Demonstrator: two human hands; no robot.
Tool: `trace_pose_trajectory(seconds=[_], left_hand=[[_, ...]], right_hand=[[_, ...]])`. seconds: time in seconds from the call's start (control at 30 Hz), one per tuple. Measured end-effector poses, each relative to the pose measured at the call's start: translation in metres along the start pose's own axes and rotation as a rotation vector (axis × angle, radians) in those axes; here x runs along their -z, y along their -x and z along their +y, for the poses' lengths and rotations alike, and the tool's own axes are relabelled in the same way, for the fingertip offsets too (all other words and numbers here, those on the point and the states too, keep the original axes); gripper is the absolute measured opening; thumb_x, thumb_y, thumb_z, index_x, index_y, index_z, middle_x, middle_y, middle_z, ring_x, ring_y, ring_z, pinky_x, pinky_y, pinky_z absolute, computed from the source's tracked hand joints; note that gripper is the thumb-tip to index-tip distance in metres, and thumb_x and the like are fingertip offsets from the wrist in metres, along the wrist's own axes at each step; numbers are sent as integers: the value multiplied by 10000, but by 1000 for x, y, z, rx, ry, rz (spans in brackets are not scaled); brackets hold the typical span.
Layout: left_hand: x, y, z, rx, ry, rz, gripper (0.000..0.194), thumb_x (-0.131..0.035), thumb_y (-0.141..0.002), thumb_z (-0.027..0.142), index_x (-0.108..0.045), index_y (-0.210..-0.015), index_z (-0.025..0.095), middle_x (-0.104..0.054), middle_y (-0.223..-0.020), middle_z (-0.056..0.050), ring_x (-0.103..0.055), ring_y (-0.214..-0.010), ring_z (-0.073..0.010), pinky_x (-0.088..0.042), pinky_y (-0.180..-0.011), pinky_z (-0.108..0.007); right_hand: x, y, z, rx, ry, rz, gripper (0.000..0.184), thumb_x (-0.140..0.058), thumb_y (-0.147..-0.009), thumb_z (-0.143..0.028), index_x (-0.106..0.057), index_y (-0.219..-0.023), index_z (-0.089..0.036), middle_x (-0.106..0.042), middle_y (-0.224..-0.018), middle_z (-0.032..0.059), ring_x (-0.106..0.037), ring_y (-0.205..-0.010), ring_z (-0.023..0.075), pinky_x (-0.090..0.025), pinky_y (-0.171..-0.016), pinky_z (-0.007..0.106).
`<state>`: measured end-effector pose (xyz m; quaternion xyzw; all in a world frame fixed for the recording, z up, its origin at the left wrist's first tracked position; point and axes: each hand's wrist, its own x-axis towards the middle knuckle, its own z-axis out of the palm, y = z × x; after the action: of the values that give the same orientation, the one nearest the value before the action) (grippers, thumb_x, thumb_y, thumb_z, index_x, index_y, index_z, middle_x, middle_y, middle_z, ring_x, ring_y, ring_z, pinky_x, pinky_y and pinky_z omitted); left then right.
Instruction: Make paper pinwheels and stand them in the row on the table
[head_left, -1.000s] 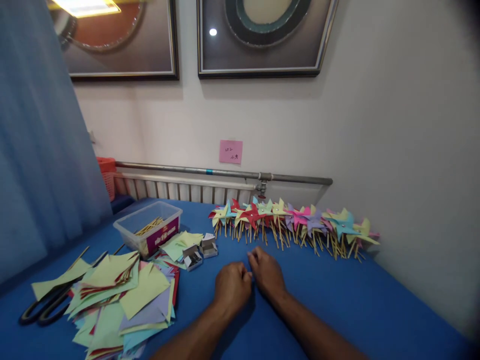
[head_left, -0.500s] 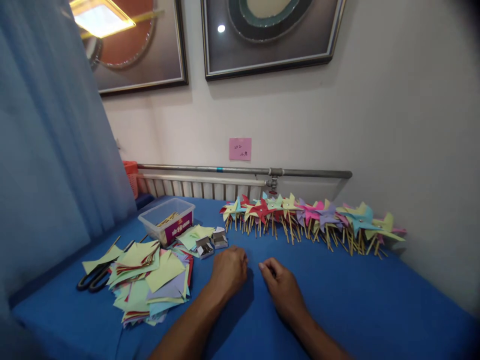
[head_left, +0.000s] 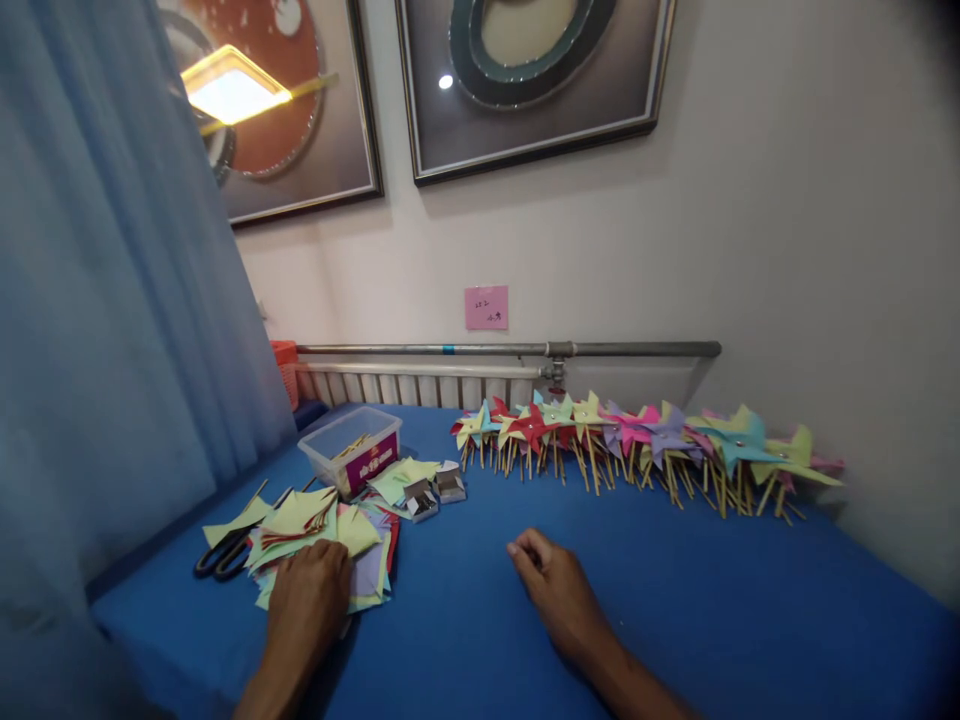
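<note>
My left hand [head_left: 315,585] rests on the front of a pile of coloured paper pieces [head_left: 370,572]. Its fingers are bent and close together, with the tips hidden, so what is between them cannot be made out. Over the blue cloth, my right hand [head_left: 551,580] is curled into a loose fist, thumb against the index finger. I see nothing in it. Dark-handled scissors [head_left: 223,557] lie left of the pile, partly under paper. Two small open boxes [head_left: 421,500] stand behind and right of the pile; the nearer one holds small dark pieces.
A clear plastic tub [head_left: 315,448] with short sticks stands behind the paper. Many paper pinwheels [head_left: 585,425] on sticks line the back right of the blue-covered table [head_left: 457,620]. A blue curtain [head_left: 112,300] hangs at left; a metal pipe [head_left: 637,349] runs along the wall.
My left hand has moved left from the middle of the table onto the paper pile. My right hand stays curled in about the same place. The view has tilted slightly up and left.
</note>
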<state>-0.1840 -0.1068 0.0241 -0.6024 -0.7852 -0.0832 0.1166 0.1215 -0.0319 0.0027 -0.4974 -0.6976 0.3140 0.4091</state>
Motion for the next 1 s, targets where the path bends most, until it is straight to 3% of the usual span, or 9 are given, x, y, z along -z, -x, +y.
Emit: trace_pose_trajectory(seconds=[0.27,0.47,0.6,0.7,0.77,0.83,0.93,1.0], left_hand=[[-1,1,9,39,73,41,390,-343,-990,204,-698,-829,181,-727,-925,-92,-666,-948,-257,-401,-822,-349],[-5,-3,16,180,349,213,297,-407,-968,266,-680,-870,198,-733,-942,-73,-668,-895,-225,-421,-786,-305],[8,-12,36,290,584,380,254,-472,-940,344,-679,-920,200,-728,-896,-57,-662,-813,-214,-433,-719,-286],[19,-20,75,83,699,415,225,-502,-931,334,-662,-849,198,-702,-832,-42,-642,-776,-194,-440,-720,-276],[20,-25,109,-127,659,382,230,-474,-944,262,-648,-811,194,-678,-808,-49,-630,-772,-185,-429,-730,-276],[17,-28,146,-291,565,343,253,-439,-945,180,-648,-803,185,-672,-822,-71,-628,-794,-193,-419,-743,-292],[6,-26,193,-459,468,256,256,-450,-941,147,-664,-804,182,-680,-839,-93,-628,-803,-215,-408,-736,-324],[0,-22,213,-553,462,212,229,-475,-925,139,-673,-820,185,-687,-843,-96,-627,-795,-222,-407,-739,-338]], right_hand=[[0,1,0,11,-1,1,311,-480,-897,-437,-461,-661,-234,-432,-562,-58,-408,-548,138,-275,-547,259],[-1,3,-1,-1,-21,-22,301,-470,-886,-455,-477,-678,-238,-442,-560,-49,-403,-538,141,-273,-541,262],[-5,0,5,-16,-81,-8,321,-490,-886,-488,-496,-688,-235,-450,-558,-51,-432,-545,143,-305,-549,263],[-9,-4,8,-78,-317,-51,330,-568,-859,-550,-591,-808,-225,-597,-686,-14,-558,-634,167,-406,-601,272],[-10,-6,7,-135,-555,-49,421,-663,-800,-596,-641,-983,-218,-702,-915,53,-658,-796,209,-484,-698,307],[-8,-7,4,-162,-777,-31,532,-728,-760,-618,-639,-1101,-220,-717,-1074,95,-688,-956,245,-515,-809,346],[-4,-7,2,-160,-983,0,450,-756,-756,-610,-650,-957,-222,-737,-1013,73,-691,-998,255,-525,-856,358],[0,-8,5,-196,-1056,75,409,-769,-750,-592,-627,-851,-222,-743,-915,51,-697,-972,259,-539,-833,355]])
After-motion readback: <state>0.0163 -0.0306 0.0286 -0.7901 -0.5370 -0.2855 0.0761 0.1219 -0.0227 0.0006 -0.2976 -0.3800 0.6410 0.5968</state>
